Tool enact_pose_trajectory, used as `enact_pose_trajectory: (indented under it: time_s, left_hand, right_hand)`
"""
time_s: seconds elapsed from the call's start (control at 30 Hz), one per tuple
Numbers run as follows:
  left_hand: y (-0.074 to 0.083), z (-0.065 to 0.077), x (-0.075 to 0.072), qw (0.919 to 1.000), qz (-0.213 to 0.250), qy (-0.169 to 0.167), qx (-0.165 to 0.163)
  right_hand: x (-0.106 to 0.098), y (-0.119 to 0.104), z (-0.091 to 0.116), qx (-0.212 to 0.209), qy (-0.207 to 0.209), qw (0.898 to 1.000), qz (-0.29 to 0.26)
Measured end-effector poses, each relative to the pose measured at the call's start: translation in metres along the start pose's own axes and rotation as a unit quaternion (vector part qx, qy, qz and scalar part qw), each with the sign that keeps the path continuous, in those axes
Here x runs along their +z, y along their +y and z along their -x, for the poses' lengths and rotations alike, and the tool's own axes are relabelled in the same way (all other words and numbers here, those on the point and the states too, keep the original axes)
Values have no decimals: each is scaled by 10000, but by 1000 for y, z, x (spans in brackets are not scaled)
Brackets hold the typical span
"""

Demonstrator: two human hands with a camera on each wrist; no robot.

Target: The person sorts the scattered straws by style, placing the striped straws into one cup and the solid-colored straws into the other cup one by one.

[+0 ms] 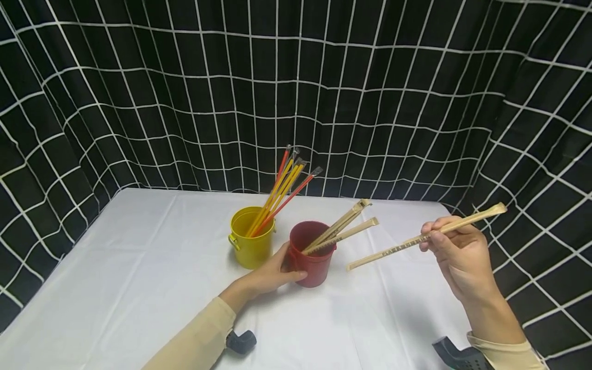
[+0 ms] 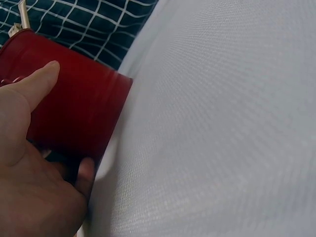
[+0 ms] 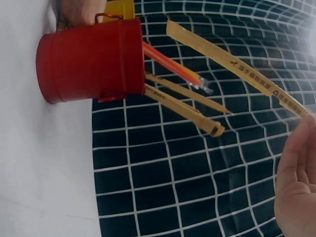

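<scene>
My left hand (image 1: 265,277) holds a small red bucket (image 1: 316,270) on the white table, its thumb across the front and fingers around the side. Several paper-wrapped straws (image 1: 342,226) lean out of this bucket to the right. Raised to the right of it, my right hand (image 1: 464,257) pinches another paper-wrapped straw (image 1: 384,254) printed with dark lettering, between thumb and fingers. That straw (image 3: 222,58) slants with its lower end toward the red bucket, apart from it. In the left wrist view, the thumb (image 2: 42,84) lies on the bucket's wall.
A yellow bucket (image 1: 254,254) stands just left of the red one, holding several thin yellow and orange-red sticks (image 1: 282,192) with clear-wrapped tips. White cloth (image 1: 115,277) covers the table. A black curtain with a white grid (image 1: 231,92) hangs behind and at both sides.
</scene>
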State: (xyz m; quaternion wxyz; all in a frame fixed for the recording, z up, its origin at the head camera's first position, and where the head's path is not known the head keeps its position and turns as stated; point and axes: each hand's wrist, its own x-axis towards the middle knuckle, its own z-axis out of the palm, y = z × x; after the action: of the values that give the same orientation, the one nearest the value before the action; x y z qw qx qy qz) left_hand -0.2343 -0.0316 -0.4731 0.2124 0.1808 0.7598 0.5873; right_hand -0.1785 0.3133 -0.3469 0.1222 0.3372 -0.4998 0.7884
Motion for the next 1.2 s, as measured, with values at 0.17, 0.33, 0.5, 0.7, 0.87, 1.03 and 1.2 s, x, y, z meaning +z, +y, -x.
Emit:
enact_pose_trajectory:
  time_s: [0.17,0.33,0.5,0.7,0.87,1.03,1.2]
  left_hand:
    - [0,0,1,10000,32,17,-17]
    - [-1,1,0,10000,59,29,-27]
    - [-2,0,-1,10000,30,13,-24]
    - [-1,0,0,10000,40,-7,4]
    - [1,-1,1,10000,10,-10,2]
    - [1,0,0,10000,-21,52,-4]
    - [1,0,1,10000,-44,30,21]
  right_hand:
    - [9,1,-8,-83,-4,10000,41]
    - [23,7,-20,-298,-31,9994,153]
    - [30,14,-24,-461,80,9983,358]
    - [32,19,-24,-629,446,9908,1109]
    - [34,22,-23,-767,634,9847,1432]
    - [39,28,-21,-674,691,9786,1818]
    - [41,35,-16,-314,766,9663,2436]
